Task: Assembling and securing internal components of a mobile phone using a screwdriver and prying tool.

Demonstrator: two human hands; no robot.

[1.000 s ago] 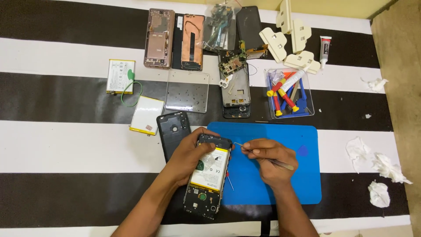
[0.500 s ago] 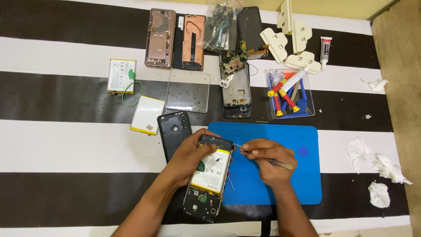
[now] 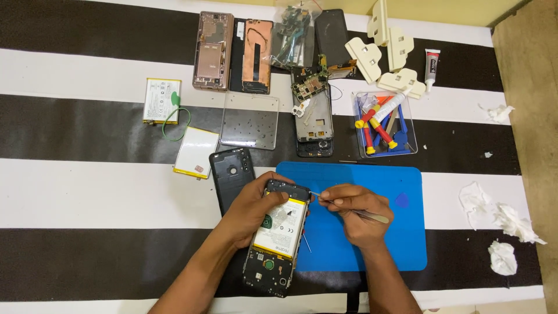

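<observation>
- Left hand (image 3: 247, 212) is wrapped around the opened black smartphone with its white battery showing (image 3: 277, 238), sitting at about 7 o'clock on the blue rubber work mat (image 3: 372, 232).
- Right hand (image 3: 356, 212) pinches thin silver metal tweezers (image 3: 349, 207), tips pointing to 9 o'clock, right at the phone's top edge.
- Black plastic back cover (image 3: 231, 174) lies just at 10 o'clock of the phone.
</observation>
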